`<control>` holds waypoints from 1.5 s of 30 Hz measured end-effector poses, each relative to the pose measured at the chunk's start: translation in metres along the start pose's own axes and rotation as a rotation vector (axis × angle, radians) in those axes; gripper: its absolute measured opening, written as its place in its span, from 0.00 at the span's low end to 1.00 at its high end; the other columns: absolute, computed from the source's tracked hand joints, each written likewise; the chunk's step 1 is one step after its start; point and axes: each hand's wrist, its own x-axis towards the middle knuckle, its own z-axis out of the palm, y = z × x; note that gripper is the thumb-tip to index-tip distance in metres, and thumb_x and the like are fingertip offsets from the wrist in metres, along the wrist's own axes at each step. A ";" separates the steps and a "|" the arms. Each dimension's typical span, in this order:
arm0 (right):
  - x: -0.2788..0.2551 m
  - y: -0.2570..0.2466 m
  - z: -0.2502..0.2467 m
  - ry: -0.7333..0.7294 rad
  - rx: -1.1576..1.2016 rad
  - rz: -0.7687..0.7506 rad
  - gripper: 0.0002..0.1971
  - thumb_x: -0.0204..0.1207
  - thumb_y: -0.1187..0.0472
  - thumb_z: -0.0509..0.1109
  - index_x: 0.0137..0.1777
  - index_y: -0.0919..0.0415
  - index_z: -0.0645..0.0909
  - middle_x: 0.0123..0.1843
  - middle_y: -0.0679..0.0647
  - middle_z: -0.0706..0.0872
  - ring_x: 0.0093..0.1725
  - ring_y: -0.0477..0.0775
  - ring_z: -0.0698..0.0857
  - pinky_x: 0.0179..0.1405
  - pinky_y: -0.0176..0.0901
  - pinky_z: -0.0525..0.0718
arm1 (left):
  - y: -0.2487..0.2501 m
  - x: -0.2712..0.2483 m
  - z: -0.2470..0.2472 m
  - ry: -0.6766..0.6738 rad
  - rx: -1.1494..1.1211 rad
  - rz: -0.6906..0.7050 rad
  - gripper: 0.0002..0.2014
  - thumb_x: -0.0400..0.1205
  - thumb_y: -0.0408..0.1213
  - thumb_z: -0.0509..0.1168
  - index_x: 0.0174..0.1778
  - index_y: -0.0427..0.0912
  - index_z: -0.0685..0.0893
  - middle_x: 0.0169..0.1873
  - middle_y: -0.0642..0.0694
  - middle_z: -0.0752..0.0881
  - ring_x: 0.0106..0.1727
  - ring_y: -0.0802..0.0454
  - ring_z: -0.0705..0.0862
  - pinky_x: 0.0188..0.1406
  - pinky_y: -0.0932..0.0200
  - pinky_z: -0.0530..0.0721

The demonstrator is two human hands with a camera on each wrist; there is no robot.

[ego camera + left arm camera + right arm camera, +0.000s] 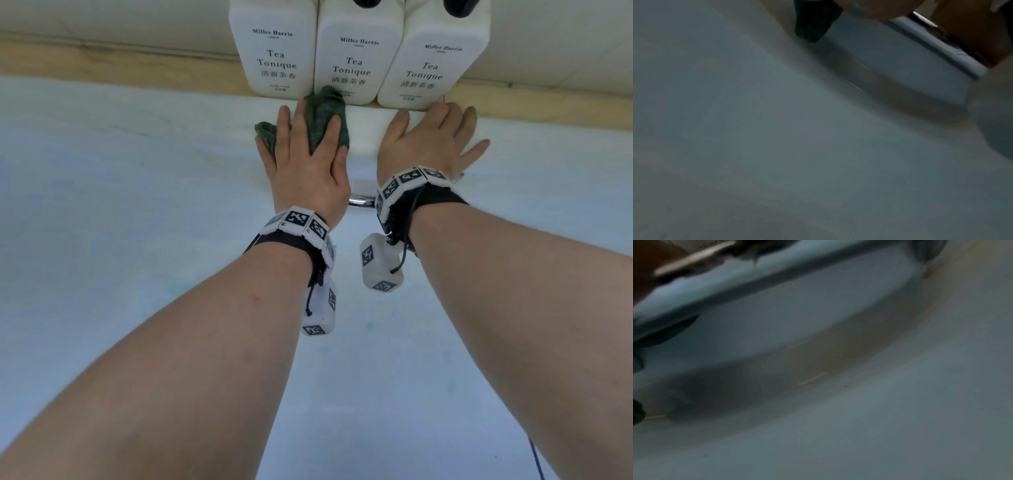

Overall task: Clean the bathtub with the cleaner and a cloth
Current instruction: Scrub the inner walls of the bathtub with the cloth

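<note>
The cloth (322, 120) is pressed under the left hand's (308, 171) straight fingers against the bathtub (137, 171) rim for wiping, while the right hand (431, 144) is laid flat and empty, apparently for support.

Cloth (322, 116) under left hand (305, 168), right hand (428, 140) alongside, three bottles (356, 61) behind.

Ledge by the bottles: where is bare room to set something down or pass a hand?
Free: the ledge left and right of the bottles, and the tub wall below the wrists. Crowded: the middle, where three bottles stand side by side, the cloth under the left hand reaches their bases, and the right hand lies flat beside it.
</note>
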 end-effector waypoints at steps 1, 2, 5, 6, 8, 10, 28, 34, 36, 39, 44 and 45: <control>0.000 0.000 0.000 0.007 0.003 0.007 0.28 0.80 0.45 0.49 0.74 0.61 0.68 0.79 0.53 0.67 0.83 0.56 0.54 0.78 0.67 0.44 | 0.000 0.000 0.000 -0.002 0.000 -0.002 0.20 0.83 0.45 0.58 0.69 0.49 0.83 0.75 0.35 0.73 0.78 0.32 0.67 0.78 0.33 0.48; 0.001 -0.001 0.000 0.012 0.002 0.013 0.28 0.80 0.45 0.49 0.74 0.60 0.68 0.79 0.53 0.67 0.83 0.56 0.54 0.78 0.67 0.44 | 0.000 0.001 0.000 -0.003 0.001 -0.004 0.20 0.83 0.45 0.58 0.69 0.49 0.83 0.75 0.35 0.73 0.78 0.32 0.67 0.77 0.32 0.48; 0.001 -0.002 0.001 0.013 -0.005 0.018 0.28 0.80 0.44 0.49 0.74 0.60 0.68 0.79 0.53 0.66 0.83 0.56 0.54 0.78 0.67 0.44 | 0.001 0.000 -0.002 -0.020 0.005 -0.008 0.20 0.83 0.45 0.58 0.69 0.49 0.82 0.76 0.35 0.72 0.78 0.32 0.66 0.78 0.33 0.47; 0.001 -0.002 0.000 0.019 0.001 0.017 0.28 0.80 0.44 0.49 0.74 0.61 0.68 0.78 0.53 0.67 0.82 0.56 0.54 0.78 0.68 0.45 | 0.001 0.000 -0.003 -0.026 -0.004 -0.010 0.20 0.83 0.45 0.58 0.69 0.50 0.82 0.76 0.35 0.72 0.78 0.32 0.66 0.78 0.33 0.46; 0.001 -0.001 -0.001 0.027 0.021 0.006 0.29 0.80 0.43 0.49 0.73 0.62 0.68 0.78 0.54 0.67 0.82 0.57 0.54 0.78 0.68 0.45 | 0.001 0.001 -0.003 -0.030 -0.013 -0.010 0.20 0.83 0.45 0.58 0.69 0.50 0.82 0.76 0.36 0.72 0.79 0.32 0.66 0.78 0.34 0.45; -0.007 0.002 -0.005 -0.007 0.053 -0.039 0.33 0.80 0.39 0.48 0.76 0.62 0.65 0.81 0.56 0.63 0.83 0.59 0.52 0.79 0.68 0.43 | 0.000 0.001 -0.005 -0.041 -0.013 -0.008 0.20 0.83 0.45 0.57 0.69 0.50 0.82 0.76 0.36 0.72 0.79 0.33 0.66 0.78 0.34 0.44; -0.042 0.021 -0.006 -0.162 0.042 -0.156 0.45 0.68 0.22 0.47 0.83 0.42 0.48 0.85 0.48 0.41 0.83 0.56 0.39 0.78 0.70 0.40 | -0.036 0.014 -0.045 -0.279 0.050 -0.012 0.23 0.87 0.51 0.50 0.80 0.54 0.69 0.83 0.41 0.59 0.85 0.43 0.53 0.81 0.42 0.41; -0.042 0.021 -0.006 -0.159 0.024 -0.156 0.45 0.68 0.21 0.45 0.83 0.42 0.47 0.85 0.48 0.41 0.83 0.56 0.39 0.78 0.70 0.40 | -0.081 0.017 -0.055 -0.185 0.066 -0.090 0.23 0.86 0.48 0.51 0.77 0.47 0.74 0.82 0.35 0.61 0.83 0.34 0.55 0.80 0.37 0.44; -0.042 0.021 -0.006 -0.165 0.025 -0.154 0.45 0.68 0.21 0.46 0.83 0.42 0.47 0.85 0.48 0.41 0.83 0.56 0.38 0.78 0.70 0.40 | -0.065 0.016 -0.049 -0.182 0.063 -0.131 0.24 0.86 0.47 0.52 0.76 0.45 0.76 0.81 0.33 0.62 0.82 0.31 0.56 0.79 0.34 0.45; -0.042 0.021 -0.006 -0.160 0.016 -0.152 0.45 0.68 0.21 0.45 0.83 0.42 0.47 0.85 0.48 0.41 0.84 0.56 0.39 0.78 0.70 0.41 | -0.026 0.011 -0.037 -0.236 0.085 0.035 0.23 0.85 0.47 0.53 0.75 0.45 0.77 0.79 0.30 0.65 0.80 0.29 0.61 0.78 0.31 0.49; -0.042 0.022 -0.006 -0.161 0.024 -0.153 0.45 0.68 0.22 0.45 0.83 0.43 0.47 0.85 0.49 0.41 0.84 0.57 0.39 0.78 0.70 0.40 | -0.012 0.007 -0.033 -0.304 0.037 0.087 0.22 0.87 0.48 0.53 0.78 0.49 0.73 0.82 0.36 0.62 0.83 0.36 0.57 0.80 0.38 0.44; -0.042 0.022 -0.006 -0.160 0.026 -0.154 0.45 0.68 0.22 0.46 0.83 0.43 0.47 0.85 0.49 0.41 0.84 0.57 0.39 0.78 0.70 0.40 | -0.021 0.008 -0.035 -0.311 0.041 0.106 0.22 0.87 0.48 0.53 0.77 0.49 0.74 0.81 0.36 0.63 0.83 0.36 0.58 0.80 0.38 0.45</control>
